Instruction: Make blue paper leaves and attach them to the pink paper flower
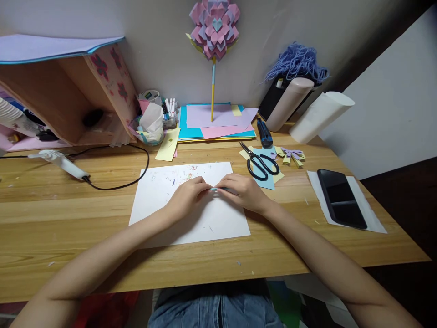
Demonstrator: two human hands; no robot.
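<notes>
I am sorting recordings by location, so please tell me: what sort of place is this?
Probably a desk for paper crafts: scissors, a paper flower and marker pens are in view.

**Left hand (186, 197) and right hand (244, 191) meet in facing pinches**

Both arms are bare and reach forward from the lower corners of the view, slanting inward. The left forearm (116, 251) rises toward the right; the right forearm (316, 243) rises toward the left, making a near-mirror pose. Each arm shows a crease at the elbow, close to the bottom edge. The left wrist (166, 217) and right wrist (268, 207) run on from the forearms with little visible bend. The backs of both hands face largely upward. Fingers curl inward, and the fingertips of each hand press together, pointing at the other's across a narrow gap.
</notes>
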